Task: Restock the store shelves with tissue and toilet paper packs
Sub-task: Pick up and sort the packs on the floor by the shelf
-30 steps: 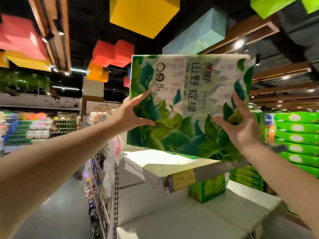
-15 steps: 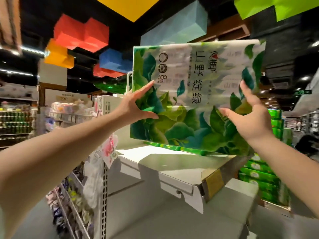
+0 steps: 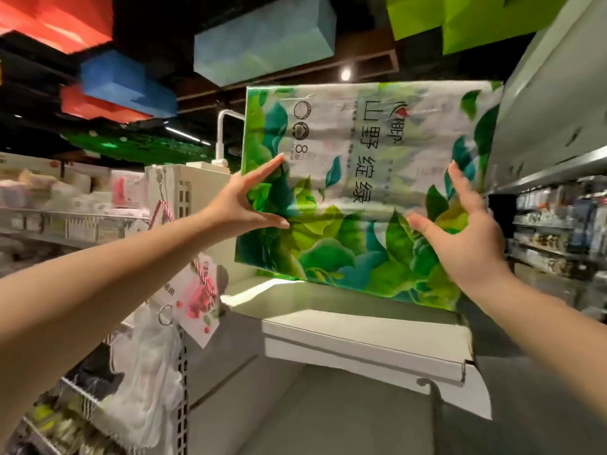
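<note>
The pack (image 3: 368,188) stands upright on the top shelf (image 3: 361,310), at 12 o'clock. The left hand (image 3: 244,205) presses its 9 o'clock edge, the right hand (image 3: 466,231) its 3 o'clock side; both grips are released, fingers spread flat.

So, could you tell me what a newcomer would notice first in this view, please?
The eye lands first on the big green leaf-print tissue pack, standing upright on the white top shelf at centre. The left hand and right hand press its face with spread fingers. Overhead hang coloured blocks, with a pale blue one just above the pack.
</note>
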